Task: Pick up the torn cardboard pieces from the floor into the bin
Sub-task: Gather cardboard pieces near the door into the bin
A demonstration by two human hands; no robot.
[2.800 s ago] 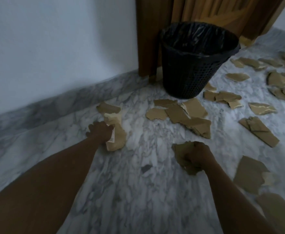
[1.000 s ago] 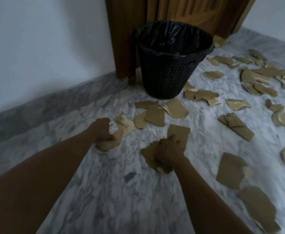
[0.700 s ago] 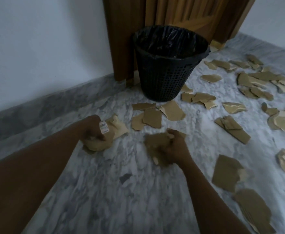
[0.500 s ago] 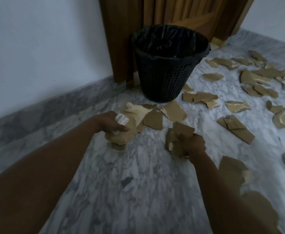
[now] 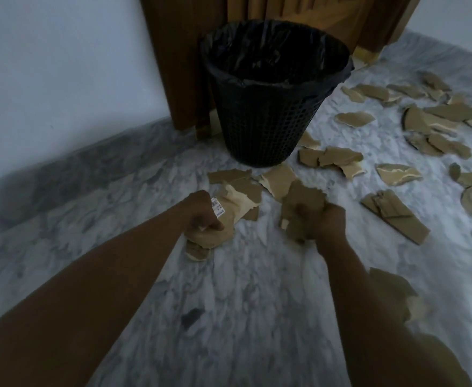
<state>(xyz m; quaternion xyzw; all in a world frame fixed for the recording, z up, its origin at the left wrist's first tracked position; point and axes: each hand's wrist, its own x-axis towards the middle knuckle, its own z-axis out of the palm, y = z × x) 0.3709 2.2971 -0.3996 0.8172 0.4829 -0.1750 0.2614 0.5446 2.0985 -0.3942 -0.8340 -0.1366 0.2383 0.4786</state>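
A black mesh bin with a black liner stands on the marble floor against the wooden door. My left hand is shut on a bunch of torn cardboard pieces, one bearing a white barcode label. My right hand grips another crumpled wad of cardboard pieces. Both hands are held above the floor, a short way in front of the bin. Loose torn cardboard lies just beyond them by the bin's base.
Several more brown cardboard pieces are scattered over the floor to the right and near my right arm. A white wall with a marble skirting runs along the left. The brown wooden door stands behind the bin.
Both hands gathered cardboard off the floor, lifted it and moved it forward toward the bin. The view has closed in on the bin.
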